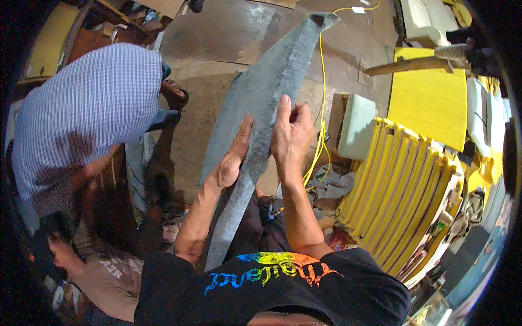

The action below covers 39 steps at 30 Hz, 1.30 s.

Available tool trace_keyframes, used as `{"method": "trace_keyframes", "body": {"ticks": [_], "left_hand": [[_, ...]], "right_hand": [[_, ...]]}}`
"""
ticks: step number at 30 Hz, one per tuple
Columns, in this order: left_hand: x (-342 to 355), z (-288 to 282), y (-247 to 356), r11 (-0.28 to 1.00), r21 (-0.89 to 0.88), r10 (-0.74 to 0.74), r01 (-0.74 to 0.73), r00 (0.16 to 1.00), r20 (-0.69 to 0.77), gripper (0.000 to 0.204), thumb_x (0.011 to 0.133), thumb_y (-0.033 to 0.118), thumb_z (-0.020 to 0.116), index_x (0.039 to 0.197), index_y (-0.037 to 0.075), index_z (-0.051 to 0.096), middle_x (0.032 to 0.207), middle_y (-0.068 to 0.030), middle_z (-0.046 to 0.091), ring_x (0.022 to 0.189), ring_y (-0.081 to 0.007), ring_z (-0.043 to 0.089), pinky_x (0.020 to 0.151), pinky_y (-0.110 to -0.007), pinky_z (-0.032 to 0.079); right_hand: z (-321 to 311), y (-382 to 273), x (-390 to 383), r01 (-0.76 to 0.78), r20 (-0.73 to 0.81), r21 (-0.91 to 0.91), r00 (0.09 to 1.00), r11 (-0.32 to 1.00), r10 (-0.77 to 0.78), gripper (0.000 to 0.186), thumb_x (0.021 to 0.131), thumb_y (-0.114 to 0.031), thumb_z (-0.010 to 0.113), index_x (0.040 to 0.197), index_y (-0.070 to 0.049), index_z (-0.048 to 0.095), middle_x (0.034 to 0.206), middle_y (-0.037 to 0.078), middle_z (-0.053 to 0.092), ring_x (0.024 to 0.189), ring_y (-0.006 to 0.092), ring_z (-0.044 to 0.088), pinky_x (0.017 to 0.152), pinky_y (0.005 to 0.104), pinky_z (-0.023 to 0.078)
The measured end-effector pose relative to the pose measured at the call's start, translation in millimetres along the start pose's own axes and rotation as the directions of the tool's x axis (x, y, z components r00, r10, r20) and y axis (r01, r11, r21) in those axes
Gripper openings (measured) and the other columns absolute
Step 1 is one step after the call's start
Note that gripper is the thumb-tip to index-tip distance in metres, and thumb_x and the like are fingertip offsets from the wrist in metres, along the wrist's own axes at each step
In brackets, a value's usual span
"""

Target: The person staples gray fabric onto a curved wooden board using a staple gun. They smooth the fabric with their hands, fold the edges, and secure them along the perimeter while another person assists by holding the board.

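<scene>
A large flat cushion or panel covered in grey-blue fabric (247,106) stands on edge in front of me, slanting from my lap up to the far right. My left hand (234,155) lies flat along its left face, fingers stretched out. On the opposite side, my right hand (292,133) has its fingers curled at the narrow edge, with the thumb pointing up along the fabric. That hand appears to grip the cover there; its fingertips are partly hidden. At the far top corner (325,20) the cover has a dark opening or fold.
On the left a person in a checked shirt (98,92) bends over; another person's arm (100,282) shows lower left. Yellow slatted frames (402,195) stack at right, near a yellow panel (429,98) and pale cushion (356,126). A yellow hose (323,81) crosses the floor.
</scene>
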<state>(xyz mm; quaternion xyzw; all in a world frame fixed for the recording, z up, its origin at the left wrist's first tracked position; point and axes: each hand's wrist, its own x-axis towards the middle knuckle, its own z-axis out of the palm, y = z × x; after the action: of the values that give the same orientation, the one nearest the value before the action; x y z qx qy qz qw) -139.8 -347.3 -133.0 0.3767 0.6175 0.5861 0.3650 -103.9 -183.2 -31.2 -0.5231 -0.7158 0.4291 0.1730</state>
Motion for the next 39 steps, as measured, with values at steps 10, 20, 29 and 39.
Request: {"method": "trace_keyframes", "body": {"ticks": [10, 20, 29, 39], "left_hand": [[94.9, -17.2, 47.7, 0.996, 0.062, 0.065, -0.064, 0.998, -0.012, 0.066, 0.112, 0.032, 0.038, 0.167, 0.002, 0.019, 0.175, -0.0252, 0.003, 0.163, -0.0374, 0.001, 0.131, -0.045, 0.005], [135.8, 0.5, 69.0, 0.897, 0.44, 0.077, -0.048, 0.996, -0.048, 0.053, 0.109, 0.03, 0.048, 0.161, 0.018, 0.044, 0.169, -0.0359, 0.011, 0.156, -0.0521, 0.02, 0.125, -0.051, 0.029], [124.6, -2.2, 37.5, 0.977, 0.144, 0.152, -0.156, 0.988, 0.036, 0.06, 0.112, 0.035, 0.039, 0.165, 0.007, 0.033, 0.173, -0.0182, 0.025, 0.162, -0.0303, 0.015, 0.13, -0.042, 0.016], [-0.7, -48.1, 25.0, 0.711, -0.565, -0.538, 0.418, 0.842, -0.053, 0.065, 0.113, 0.055, 0.026, 0.159, 0.009, 0.03, 0.149, -0.0092, 0.049, 0.134, -0.0165, 0.048, 0.113, -0.034, 0.037]], "right_hand": [[50.6, 48.3, 38.1, -0.036, 0.076, 0.771, 0.996, 0.636, -0.035, 0.034, 0.113, -0.031, 0.055, 0.093, -0.005, 0.065, 0.084, -0.006, 0.056, 0.075, 0.0047, 0.045, 0.065, 0.0247, 0.04], [34.9, 54.9, 7.9, -0.049, 0.035, 0.633, 0.999, 0.772, 0.035, 0.04, 0.114, -0.031, 0.048, 0.095, 0.0, 0.063, 0.086, 0.003, 0.063, 0.081, 0.0106, 0.053, 0.068, 0.0322, 0.049], [26.0, 67.3, -15.4, -0.118, 0.091, 0.676, 0.993, 0.727, 0.076, 0.046, 0.114, -0.037, 0.05, 0.088, 0.0, 0.062, 0.074, -0.001, 0.057, 0.07, 0.0086, 0.048, 0.06, 0.0308, 0.043], [77.0, 18.8, -4.9, -0.036, 0.08, 0.684, 0.996, 0.729, -0.026, 0.052, 0.111, -0.037, 0.057, 0.074, 0.0, 0.058, 0.06, 0.003, 0.049, 0.061, 0.0097, 0.044, 0.053, 0.0345, 0.04]]}}
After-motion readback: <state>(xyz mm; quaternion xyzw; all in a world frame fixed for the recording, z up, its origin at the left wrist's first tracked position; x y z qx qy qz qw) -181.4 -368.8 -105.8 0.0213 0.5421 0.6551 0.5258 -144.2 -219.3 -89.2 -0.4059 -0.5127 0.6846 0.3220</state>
